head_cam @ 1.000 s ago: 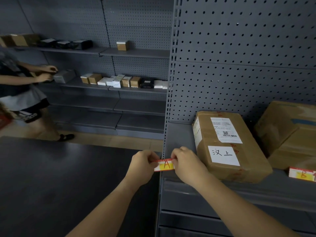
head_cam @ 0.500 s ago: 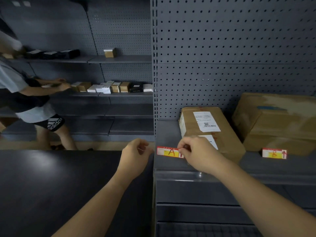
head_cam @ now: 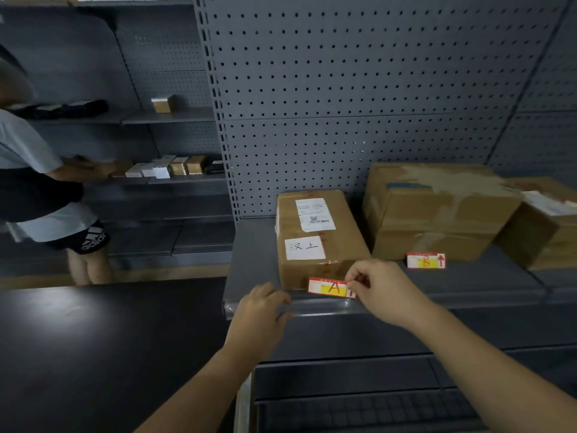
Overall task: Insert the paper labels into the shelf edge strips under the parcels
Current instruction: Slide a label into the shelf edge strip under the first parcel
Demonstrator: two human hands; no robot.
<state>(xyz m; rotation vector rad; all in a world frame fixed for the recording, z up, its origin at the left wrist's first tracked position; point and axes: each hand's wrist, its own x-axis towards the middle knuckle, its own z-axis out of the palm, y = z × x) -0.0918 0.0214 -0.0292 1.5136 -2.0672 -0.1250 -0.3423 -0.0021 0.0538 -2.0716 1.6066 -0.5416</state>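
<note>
My right hand [head_cam: 379, 287] pinches the right end of a red-and-yellow paper label marked A [head_cam: 329, 287], held just above the clear shelf edge strip [head_cam: 324, 306] and in front of a brown parcel with white stickers [head_cam: 315, 235]. My left hand [head_cam: 260, 310] rests on the left part of the strip with its fingers curled over the edge. A second label marked B [head_cam: 426, 260] lies on the shelf in front of a larger brown parcel [head_cam: 437, 210].
A third parcel [head_cam: 543, 223] stands at the far right of the grey shelf [head_cam: 249, 254]. A dark table top [head_cam: 93, 354] lies to my lower left. Another person [head_cam: 40, 195] works at the far shelving on the left, which holds several small boxes.
My right hand carried label A rightwards, from the shelf's left end to in front of the first parcel. My left hand let go of the label and moved onto the edge strip.
</note>
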